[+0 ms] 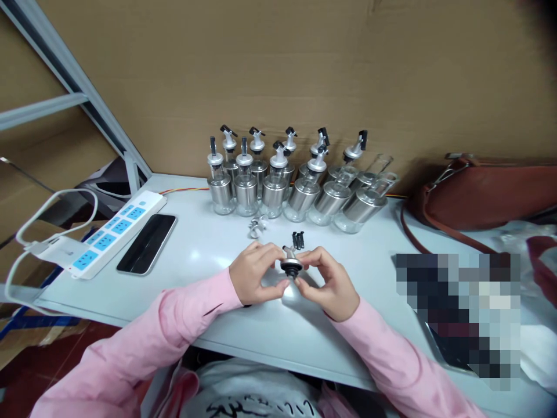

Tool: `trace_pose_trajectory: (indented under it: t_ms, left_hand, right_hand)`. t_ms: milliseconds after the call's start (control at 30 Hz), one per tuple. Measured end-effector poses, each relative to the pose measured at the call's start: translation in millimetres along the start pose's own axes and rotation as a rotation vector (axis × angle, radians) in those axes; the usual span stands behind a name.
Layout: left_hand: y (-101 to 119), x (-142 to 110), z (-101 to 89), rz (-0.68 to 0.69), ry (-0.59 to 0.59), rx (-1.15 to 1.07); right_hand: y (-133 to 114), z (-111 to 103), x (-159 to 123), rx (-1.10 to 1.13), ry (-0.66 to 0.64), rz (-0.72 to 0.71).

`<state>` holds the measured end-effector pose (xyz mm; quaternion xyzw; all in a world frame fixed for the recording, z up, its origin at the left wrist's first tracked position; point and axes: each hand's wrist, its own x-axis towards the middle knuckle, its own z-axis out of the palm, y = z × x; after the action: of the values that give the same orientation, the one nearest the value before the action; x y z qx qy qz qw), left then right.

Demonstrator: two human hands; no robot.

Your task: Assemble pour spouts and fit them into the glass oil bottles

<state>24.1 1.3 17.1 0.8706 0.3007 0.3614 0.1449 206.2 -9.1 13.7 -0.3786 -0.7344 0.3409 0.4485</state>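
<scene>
Between my two hands, just above the table, is a pourer stopper (pixel 291 266) with a silver top and black ribbed plug pointing down. My left hand (pixel 256 273) pinches it from the left with thumb and fingers. From the right, my right hand (pixel 333 284) grips it the same way. Several small black levers (pixel 298 240) lie on the table right behind the stopper. Left of them sits a small cluster of silvery parts (pixel 257 226). Farther back stand rows of glass bottles with steel sleeves (pixel 274 194); most carry pourers, while those at the right end have bare necks.
A white power strip (pixel 119 232) with a plugged-in charger and a phone (pixel 147 244) lie on the left of the table (pixel 209 249). At right are a brown leather bag (pixel 491 194) and a pixelated area. Cardboard (pixel 261 69) stands behind; a metal frame (pixel 78 69) rises at left.
</scene>
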Motion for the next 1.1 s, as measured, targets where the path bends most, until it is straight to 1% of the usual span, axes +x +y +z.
trace_pose_trajectory:
  t_ms: [100, 167, 233, 333, 400, 533, 600, 667, 800, 967, 1100]
  left_hand:
    - [-2, -2, 4.2, -0.005, 0.024, -0.113]
    - [-3, -3, 6.0, 0.014, 0.050, -0.151]
    - [-3, -3, 6.3, 0.042, 0.053, -0.155]
    - [-1, -3, 4.5, 0.063, 0.011, -0.105]
    - [0, -3, 3.3, 0.046, 0.003, -0.069]
    - [2, -1, 3.1, -0.008, 0.058, -0.042]
    - [3, 0, 3.4, -0.028, 0.069, -0.019]
    - [3, 0, 3.6, -0.039, 0.063, 0.008]
    - [4, 0, 4.0, -0.042, 0.057, 0.041]
    - [3, -2, 4.5, -0.058, 0.061, 0.007]
    - [2, -3, 5.0, -0.073, 0.051, -0.045]
  right_hand:
    - [0, -3, 2, -0.044, 0.005, -0.056]
    - [-2, -4, 3, -0.074, -0.002, -0.085]
    - [-3, -6, 3, -0.109, -0.011, -0.128]
    - [2, -11, 5, -0.191, -0.066, -0.177]
    - [10, -16, 6, -0.330, -0.094, -0.141]
    - [34, -24, 5, -0.750, -0.113, 0.059]
    - [41, -26, 4, -0.844, -0.154, 0.104]
    - [43, -26, 2, -0.859, -0.158, 0.115]
    - [43, -27, 2, -0.868, -0.066, 0.123]
    - [44, -26, 4, -0.783, -0.150, 0.044]
    - [44, -23, 4, -0.745, -0.100, 0.080]
